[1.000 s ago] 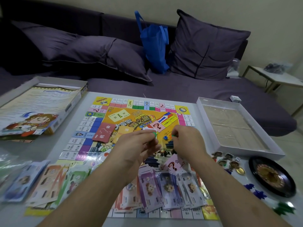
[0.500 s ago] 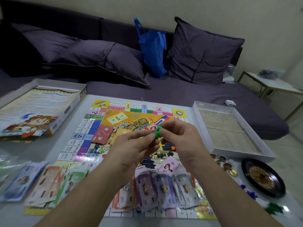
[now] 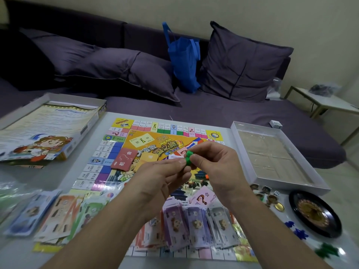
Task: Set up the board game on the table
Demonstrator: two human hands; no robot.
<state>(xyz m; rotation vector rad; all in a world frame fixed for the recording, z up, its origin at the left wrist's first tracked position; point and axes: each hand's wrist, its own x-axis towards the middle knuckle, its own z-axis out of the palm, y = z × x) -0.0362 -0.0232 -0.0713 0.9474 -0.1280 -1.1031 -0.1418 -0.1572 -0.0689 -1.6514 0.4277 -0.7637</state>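
left hand (image 3: 163,177) and right hand (image 3: 215,167) are pinching small green pieces (image 3: 188,157) together between their fingertips, above the middle of the game board (image 3: 116,152). the board is lying unfolded on the worktop (image 3: 48,177), with paper money (image 3: 194,224) piling on its near edge. tokens (image 3: 266,193) and the roulette wheel (image 3: 314,212), to the board's right, are seemingly awaiting placement.

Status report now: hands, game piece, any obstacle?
Left hand and right hand pinch small green plastic pieces together. Held above colourful game board. Nothing blocking.
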